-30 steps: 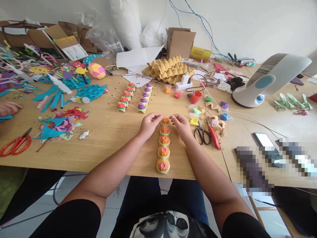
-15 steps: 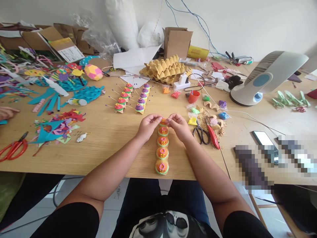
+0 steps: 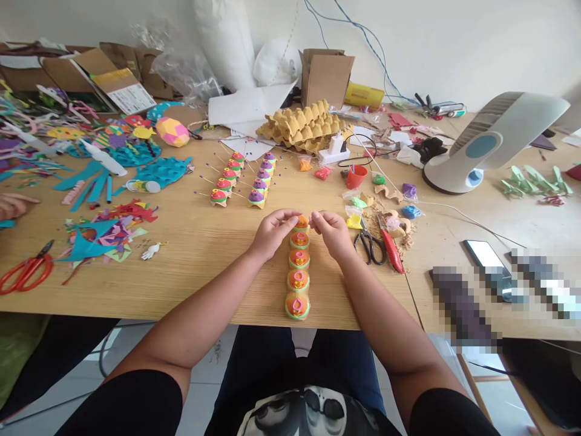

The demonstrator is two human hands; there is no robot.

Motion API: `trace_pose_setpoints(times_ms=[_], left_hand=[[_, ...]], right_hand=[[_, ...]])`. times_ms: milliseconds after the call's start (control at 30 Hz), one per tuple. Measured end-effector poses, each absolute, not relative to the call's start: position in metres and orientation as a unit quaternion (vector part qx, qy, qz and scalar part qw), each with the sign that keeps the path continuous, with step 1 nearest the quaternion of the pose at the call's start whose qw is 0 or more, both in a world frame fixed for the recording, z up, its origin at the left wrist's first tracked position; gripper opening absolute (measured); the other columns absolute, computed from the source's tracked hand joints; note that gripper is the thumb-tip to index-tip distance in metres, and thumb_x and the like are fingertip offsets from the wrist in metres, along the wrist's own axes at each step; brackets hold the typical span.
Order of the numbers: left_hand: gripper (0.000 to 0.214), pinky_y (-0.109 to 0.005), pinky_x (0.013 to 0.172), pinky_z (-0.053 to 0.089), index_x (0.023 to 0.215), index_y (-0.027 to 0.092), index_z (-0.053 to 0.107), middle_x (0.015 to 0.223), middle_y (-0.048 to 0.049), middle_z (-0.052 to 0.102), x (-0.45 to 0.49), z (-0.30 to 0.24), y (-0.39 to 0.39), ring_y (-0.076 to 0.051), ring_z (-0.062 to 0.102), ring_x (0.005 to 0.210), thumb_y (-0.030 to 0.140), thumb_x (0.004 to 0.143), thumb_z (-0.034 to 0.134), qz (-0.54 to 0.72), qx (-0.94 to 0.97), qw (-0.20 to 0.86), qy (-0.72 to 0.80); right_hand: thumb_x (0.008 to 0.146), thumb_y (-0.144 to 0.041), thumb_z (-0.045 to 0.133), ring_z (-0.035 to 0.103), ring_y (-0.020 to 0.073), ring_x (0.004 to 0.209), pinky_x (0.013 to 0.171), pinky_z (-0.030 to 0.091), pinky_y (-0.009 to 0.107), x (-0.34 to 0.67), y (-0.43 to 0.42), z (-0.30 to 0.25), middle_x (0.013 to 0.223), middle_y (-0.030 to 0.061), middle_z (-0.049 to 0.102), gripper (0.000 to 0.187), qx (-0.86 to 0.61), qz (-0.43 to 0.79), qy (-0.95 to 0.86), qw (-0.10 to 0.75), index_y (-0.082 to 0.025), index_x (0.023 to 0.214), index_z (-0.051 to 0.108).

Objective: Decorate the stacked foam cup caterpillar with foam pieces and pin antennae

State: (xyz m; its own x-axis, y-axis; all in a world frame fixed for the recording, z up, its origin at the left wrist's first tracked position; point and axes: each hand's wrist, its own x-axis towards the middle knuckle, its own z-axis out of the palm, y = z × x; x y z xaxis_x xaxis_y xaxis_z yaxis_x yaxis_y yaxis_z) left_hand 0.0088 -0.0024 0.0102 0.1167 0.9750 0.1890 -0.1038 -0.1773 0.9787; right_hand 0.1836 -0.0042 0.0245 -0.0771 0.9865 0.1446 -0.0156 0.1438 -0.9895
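A strip of egg-carton cups [image 3: 298, 281] lies lengthwise in front of me, its domes covered in orange clay with green rims. The nearer domes carry pink loops and small yellow details. At the far end, my left hand [image 3: 273, 234] rests its closed thumb and fingers against the left side of the last orange dome [image 3: 301, 223]. Whatever is between those fingertips, if anything, is too small to make out. Just right of that dome, my right hand [image 3: 331, 232] pinches a tiny piece of pink clay [image 3: 311, 221].
Two finished-looking carton strips, one red [image 3: 224, 184] and one purple [image 3: 260, 182], stand beyond with pins sticking out. Black scissors [image 3: 370, 245], a red cutter [image 3: 391, 245] and clay bags lie right. A fan [image 3: 481, 145] stands farther right. Another person's hand [image 3: 16, 206] is far left.
My hands have drawn slightly apart at the far dome, uncovering its orange top. The right hand has shifted a little to the right with the pink clay between its fingertips.
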Motion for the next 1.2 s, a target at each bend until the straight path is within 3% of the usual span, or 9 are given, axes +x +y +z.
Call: trace_pose_setpoints(times_ms=[200,467,633,800,967,1200], left_hand=[[0.036,-0.031,0.089,0.053,0.105,0.019,0.074,0.107,-0.0075,0.075,0.008,0.011,-0.004,-0.02,0.069,0.097,0.047,0.082,0.073,0.534,0.559,0.498,0.394],[0.037,-0.029,0.081,0.053,0.108,0.02,0.074,0.106,-0.0072,0.074,0.009,0.01,-0.006,-0.018,0.068,0.091,0.045,0.081,0.074,0.515,0.567,0.516,0.383],[0.042,-0.029,0.078,0.05,0.113,0.021,0.071,0.106,-0.008,0.074,0.009,0.014,-0.01,-0.02,0.067,0.096,0.043,0.077,0.079,0.484,0.613,0.51,0.36],[0.049,-0.028,0.078,0.047,0.115,0.022,0.066,0.106,-0.0057,0.073,0.014,0.014,-0.014,-0.019,0.067,0.097,0.034,0.071,0.084,0.485,0.634,0.466,0.38],[0.043,-0.027,0.074,0.048,0.113,0.022,0.062,0.094,-0.0027,0.072,0.017,0.016,-0.015,-0.016,0.067,0.087,0.033,0.076,0.08,0.51,0.603,0.484,0.378],[0.036,-0.025,0.07,0.05,0.106,0.021,0.067,0.096,-0.0027,0.072,0.016,0.014,-0.013,-0.014,0.066,0.083,0.036,0.076,0.081,0.517,0.589,0.489,0.384]], right_hand=[[0.069,-0.056,0.079,0.044,0.0099,0.058,0.057,0.037,0.026,0.185,-0.002,0.023,0.069,-0.0009,0.064,0.037,-0.437,0.536,-0.492,0.53,-0.021,0.078,0.073],[0.074,-0.06,0.074,0.041,0.0092,0.051,0.051,0.033,0.026,0.185,-0.004,0.022,0.055,-0.0013,0.056,0.044,-0.456,0.509,-0.501,0.531,-0.018,0.062,0.067],[0.072,-0.058,0.077,0.053,0.0131,0.059,0.059,0.042,0.028,0.18,-0.01,0.03,0.06,0.0009,0.064,0.04,-0.464,0.451,-0.541,0.536,-0.02,0.061,0.07],[0.071,-0.056,0.079,0.065,0.0194,0.074,0.071,0.051,0.032,0.174,-0.012,0.03,0.075,0.0039,0.074,0.034,-0.433,0.49,-0.534,0.536,-0.022,0.072,0.076],[0.069,-0.052,0.081,0.067,0.0195,0.078,0.076,0.053,0.033,0.172,-0.013,0.028,0.081,0.0035,0.077,0.031,-0.415,0.525,-0.509,0.541,-0.023,0.077,0.079],[0.067,-0.056,0.081,0.07,0.0227,0.087,0.08,0.055,0.036,0.172,-0.013,0.027,0.087,0.0035,0.079,0.034,-0.417,0.534,-0.506,0.534,-0.024,0.079,0.08]])
